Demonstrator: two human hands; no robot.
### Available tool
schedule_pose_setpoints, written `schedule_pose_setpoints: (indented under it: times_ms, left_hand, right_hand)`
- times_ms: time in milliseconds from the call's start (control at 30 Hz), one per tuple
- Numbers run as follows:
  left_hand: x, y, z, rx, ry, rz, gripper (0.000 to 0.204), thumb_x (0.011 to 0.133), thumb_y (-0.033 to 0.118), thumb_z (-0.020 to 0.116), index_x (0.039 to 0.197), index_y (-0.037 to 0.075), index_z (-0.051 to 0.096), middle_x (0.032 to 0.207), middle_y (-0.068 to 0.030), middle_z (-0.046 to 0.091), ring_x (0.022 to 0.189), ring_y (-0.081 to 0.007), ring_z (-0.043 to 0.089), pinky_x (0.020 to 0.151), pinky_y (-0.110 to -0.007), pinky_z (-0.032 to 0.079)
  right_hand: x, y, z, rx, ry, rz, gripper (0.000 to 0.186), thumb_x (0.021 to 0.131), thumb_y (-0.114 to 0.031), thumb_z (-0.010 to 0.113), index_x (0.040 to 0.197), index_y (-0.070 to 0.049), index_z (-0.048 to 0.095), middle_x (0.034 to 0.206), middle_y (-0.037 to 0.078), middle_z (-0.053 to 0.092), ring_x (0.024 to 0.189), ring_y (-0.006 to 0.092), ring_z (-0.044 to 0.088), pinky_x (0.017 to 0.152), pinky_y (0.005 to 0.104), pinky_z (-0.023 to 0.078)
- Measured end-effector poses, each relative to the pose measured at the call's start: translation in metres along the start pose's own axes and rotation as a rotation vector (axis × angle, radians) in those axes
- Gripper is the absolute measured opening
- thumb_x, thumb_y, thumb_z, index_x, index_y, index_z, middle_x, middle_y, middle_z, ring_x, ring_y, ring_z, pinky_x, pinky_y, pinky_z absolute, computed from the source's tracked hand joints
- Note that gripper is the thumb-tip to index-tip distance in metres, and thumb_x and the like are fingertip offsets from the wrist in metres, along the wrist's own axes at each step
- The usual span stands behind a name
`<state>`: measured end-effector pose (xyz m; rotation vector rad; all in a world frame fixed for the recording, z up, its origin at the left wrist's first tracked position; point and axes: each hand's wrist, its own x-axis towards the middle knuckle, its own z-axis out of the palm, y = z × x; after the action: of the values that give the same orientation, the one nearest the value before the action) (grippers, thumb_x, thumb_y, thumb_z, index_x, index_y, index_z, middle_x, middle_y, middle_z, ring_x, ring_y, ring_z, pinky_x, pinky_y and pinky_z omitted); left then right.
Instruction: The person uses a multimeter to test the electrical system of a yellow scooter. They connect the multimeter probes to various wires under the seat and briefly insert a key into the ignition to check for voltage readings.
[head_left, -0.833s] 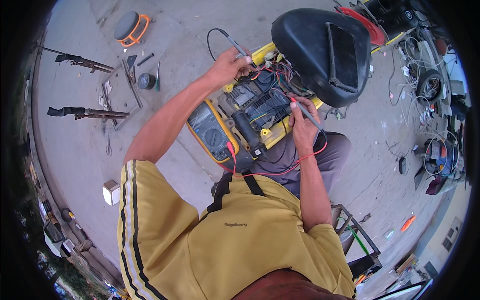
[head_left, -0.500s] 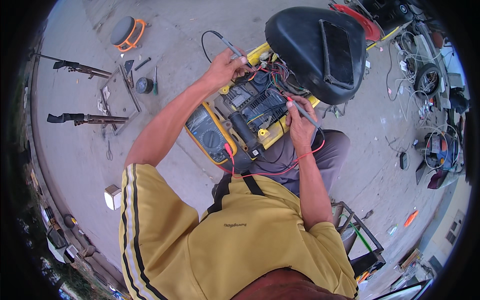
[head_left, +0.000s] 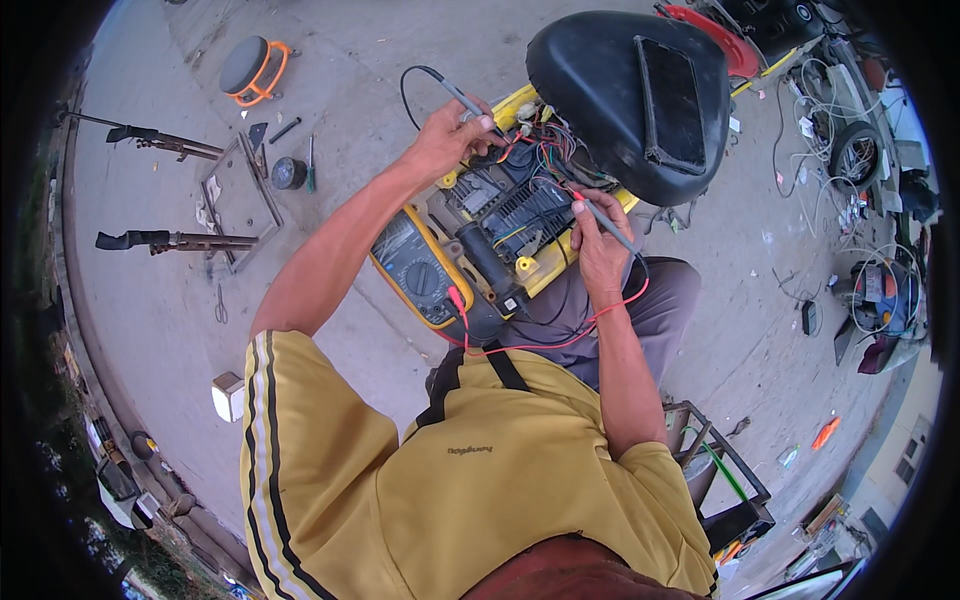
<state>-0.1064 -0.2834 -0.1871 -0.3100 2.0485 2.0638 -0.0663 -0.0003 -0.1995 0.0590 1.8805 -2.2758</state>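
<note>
My left hand [head_left: 447,143] grips a grey test probe [head_left: 458,95] with a black lead looping off its upper end. Its fingers are closed over a bundle of wires, and the probe's tip is hard to make out. In my right hand [head_left: 601,262] is a second grey test probe [head_left: 612,224], red near its tip and trailing a red lead, pointed into the wiring. Both hands are over an opened yellow frame [head_left: 545,268] holding a finned metal unit [head_left: 525,212] and many coloured wires [head_left: 562,150]. A yellow-edged multimeter [head_left: 420,275] leans at its near left, with the red plug [head_left: 457,298] in it.
A large black moulded piece [head_left: 625,95] with a rectangular panel covers the frame's far right. On the floor lie a round stool [head_left: 252,68], a metal frame with two bars [head_left: 240,200], a dark tin [head_left: 289,173] and scissors [head_left: 221,304]. Cables and a tyre [head_left: 855,157] clutter the right.
The view has shifted very slightly. Both hands keep hold of the probes in nearly the same places; an orange wire shows more beside my left fingertips.
</note>
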Motion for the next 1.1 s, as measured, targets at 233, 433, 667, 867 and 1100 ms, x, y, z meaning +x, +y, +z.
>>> schedule_pose_setpoints:
  times_ms: [233, 433, 667, 867, 1100]
  left_hand:
    - [-0.003, 0.007, 0.004, 0.027, -0.008, -0.018, 0.019, 0.108, 0.025, 0.057, 0.119, 0.01, 0.053, 0.1, -0.0106, 0.077, 0.076, -0.0087, 0.057, 0.066, -0.025, 0.044]
    - [-0.005, 0.008, 0.001, 0.035, -0.034, -0.025, 0.028, 0.109, 0.031, 0.056, 0.124, 0.007, 0.052, 0.103, -0.011, 0.077, 0.08, -0.0087, 0.057, 0.068, -0.024, 0.044]
    - [-0.005, 0.014, 0.001, 0.05, -0.062, -0.042, 0.025, 0.108, 0.033, 0.058, 0.118, 0.011, 0.052, 0.103, -0.0106, 0.077, 0.08, -0.0079, 0.058, 0.068, -0.023, 0.043]
    - [-0.005, 0.014, 0.005, 0.055, -0.038, -0.025, 0.022, 0.107, 0.029, 0.06, 0.117, 0.01, 0.054, 0.101, -0.0108, 0.077, 0.077, -0.0087, 0.058, 0.069, -0.025, 0.046]
    - [0.003, 0.001, 0.009, 0.015, 0.019, 0.035, 0.018, 0.106, 0.019, 0.061, 0.116, 0.005, 0.058, 0.095, -0.0128, 0.077, 0.072, -0.0099, 0.058, 0.068, -0.028, 0.051]
  right_hand:
    - [-0.001, -0.002, 0.001, 0.01, 0.012, 0.011, 0.017, 0.099, -0.002, 0.066, 0.114, 0.004, 0.063, 0.118, 0.013, 0.074, 0.058, 0.0033, 0.051, 0.05, 0.019, 0.042]
    - [0.001, 0.003, -0.001, 0.045, 0.025, 0.006, 0.016, 0.099, -0.002, 0.067, 0.113, 0.004, 0.064, 0.117, 0.013, 0.074, 0.058, 0.0032, 0.052, 0.049, 0.0191, 0.042]
    - [0.0, 0.0, 0.0, 0.039, 0.024, -0.001, 0.018, 0.098, -0.005, 0.069, 0.113, 0.004, 0.064, 0.118, 0.014, 0.074, 0.058, 0.0034, 0.051, 0.049, 0.0191, 0.042]
    - [0.001, 0.001, -0.002, 0.028, 0.019, -0.001, 0.019, 0.099, -0.005, 0.069, 0.113, 0.005, 0.063, 0.117, 0.014, 0.074, 0.057, 0.0035, 0.051, 0.049, 0.0193, 0.041]
    - [0.0, -0.002, 0.0, 0.031, 0.031, 0.014, 0.019, 0.099, -0.005, 0.069, 0.114, 0.005, 0.064, 0.117, 0.013, 0.074, 0.057, 0.0036, 0.051, 0.05, 0.0194, 0.041]
